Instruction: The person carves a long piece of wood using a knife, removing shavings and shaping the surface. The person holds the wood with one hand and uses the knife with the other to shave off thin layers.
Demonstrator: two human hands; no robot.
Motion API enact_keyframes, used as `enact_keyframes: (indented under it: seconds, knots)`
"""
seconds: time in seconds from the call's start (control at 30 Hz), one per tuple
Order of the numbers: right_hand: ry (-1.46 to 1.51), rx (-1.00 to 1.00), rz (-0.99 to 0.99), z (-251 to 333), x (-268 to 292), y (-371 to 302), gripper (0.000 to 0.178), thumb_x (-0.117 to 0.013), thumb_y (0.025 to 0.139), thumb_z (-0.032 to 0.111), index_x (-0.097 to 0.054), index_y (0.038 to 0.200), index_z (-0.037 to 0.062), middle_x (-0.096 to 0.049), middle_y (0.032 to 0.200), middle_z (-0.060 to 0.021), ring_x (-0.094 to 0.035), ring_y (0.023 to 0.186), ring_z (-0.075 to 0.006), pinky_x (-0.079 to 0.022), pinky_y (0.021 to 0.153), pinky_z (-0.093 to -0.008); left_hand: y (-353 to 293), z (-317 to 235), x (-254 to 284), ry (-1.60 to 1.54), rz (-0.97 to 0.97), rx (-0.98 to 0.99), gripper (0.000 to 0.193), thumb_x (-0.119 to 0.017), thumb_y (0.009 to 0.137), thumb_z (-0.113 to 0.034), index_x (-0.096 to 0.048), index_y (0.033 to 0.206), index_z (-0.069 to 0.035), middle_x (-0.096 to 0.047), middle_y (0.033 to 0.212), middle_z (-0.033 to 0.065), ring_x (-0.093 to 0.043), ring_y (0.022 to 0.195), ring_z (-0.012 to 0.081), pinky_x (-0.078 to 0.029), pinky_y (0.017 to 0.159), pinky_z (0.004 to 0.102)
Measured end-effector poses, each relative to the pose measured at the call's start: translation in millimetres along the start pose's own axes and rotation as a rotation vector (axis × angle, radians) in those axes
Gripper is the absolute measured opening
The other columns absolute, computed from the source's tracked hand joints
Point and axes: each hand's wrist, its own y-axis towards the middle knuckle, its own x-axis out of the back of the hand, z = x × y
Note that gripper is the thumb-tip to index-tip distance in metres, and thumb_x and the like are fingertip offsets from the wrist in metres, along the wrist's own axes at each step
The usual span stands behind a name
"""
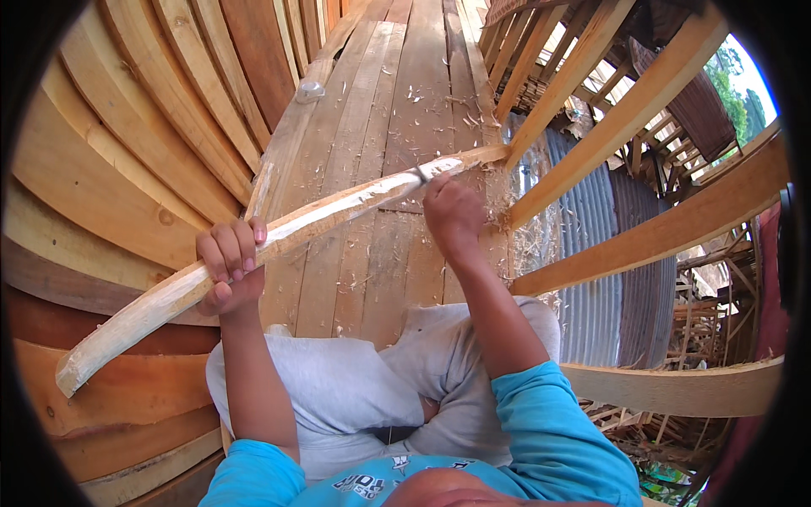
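Nearest of all is my one blue shirt (549, 431), printed across the chest, and past it my two folded legs in pale grey trousers (338, 384). Two grips are at work, both mine. My left grip (231, 260) is wrapped around one long, curved wooden pole (338, 204), above the left edge of the plank floor (422, 51). My right grip (454, 211) is clenched on one small dark metal tool (421, 175), which meets the pole's pale, stripped upper face toward the floor's right edge; its handle is hidden in my fist. The pole slants across the floor: its near end juts beyond the left edge, in front of the stacked boards (110, 160), and its far end reaches the right edge. Shavings (411, 89) lie scattered over the floor, too many to count. One clear round container (310, 91) sits by the far left edge. At least four pale beams (625, 118) stand along the right edge, with corrugated sheets (587, 245) beyond.
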Motion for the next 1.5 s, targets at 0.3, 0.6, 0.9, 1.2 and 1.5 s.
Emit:
enact_keyframes:
  seconds: [0.3,0.6,0.9,1.2,1.5]
  knots:
    - [0.081,0.262,-0.15,5,-3,-14,0.053,-0.041,0.096,0.027,-0.066,0.055,0.004,-0.062,0.054,-0.0197,-0.064,0.049,-0.0383,-0.052,0.049,-0.0492,-2,-5,3,0.026,-0.004,-0.003,0.034,-0.076,0.072,-0.026,-0.043,0.068,-0.021,-0.045,0.063,-0.0079,-0.046,0.064,0.0098,-0.038,0.083,0.0321]
    - [0.085,0.262,-0.222,-14,-15,-4,0.053,-0.042,0.096,0.028,-0.065,0.054,0.0047,-0.061,0.053,-0.0194,-0.062,0.046,-0.0373,-0.05,0.048,-0.0486,1,-2,-1,0.033,0.009,-0.001,0.031,-0.074,0.072,-0.024,-0.044,0.069,-0.02,-0.045,0.063,-0.0072,-0.046,0.064,0.0102,-0.039,0.082,0.033]
    - [-0.071,-0.058,-0.219,-22,-14,27,0.056,-0.041,0.097,0.032,-0.065,0.055,0.0029,-0.063,0.056,-0.0197,-0.064,0.051,-0.0378,-0.05,0.049,-0.0496,0,-6,2,0.029,0.068,0.031,0.031,-0.075,0.075,-0.024,-0.044,0.072,-0.022,-0.045,0.068,-0.0078,-0.047,0.071,0.0097,-0.036,0.087,0.0307]
    - [-0.013,0.075,-0.214,-26,-38,22,0.052,-0.043,0.094,0.031,-0.068,0.059,0.0036,-0.063,0.057,-0.0194,-0.064,0.052,-0.0382,-0.052,0.053,-0.0498,-4,-2,1,0.017,0.026,0.052,0.03,-0.074,0.075,-0.024,-0.044,0.072,-0.022,-0.044,0.07,-0.0069,-0.046,0.074,0.0105,-0.035,0.091,0.0317]
    - [0.001,0.068,-0.168,-23,-20,20,0.055,-0.042,0.096,0.032,-0.068,0.058,0.0031,-0.063,0.058,-0.021,-0.064,0.052,-0.0399,-0.053,0.053,-0.0502,1,-2,0,0.026,0.026,0.007,0.03,-0.073,0.073,-0.022,-0.044,0.07,-0.02,-0.045,0.065,-0.0064,-0.047,0.069,0.0113,-0.037,0.086,0.0333]
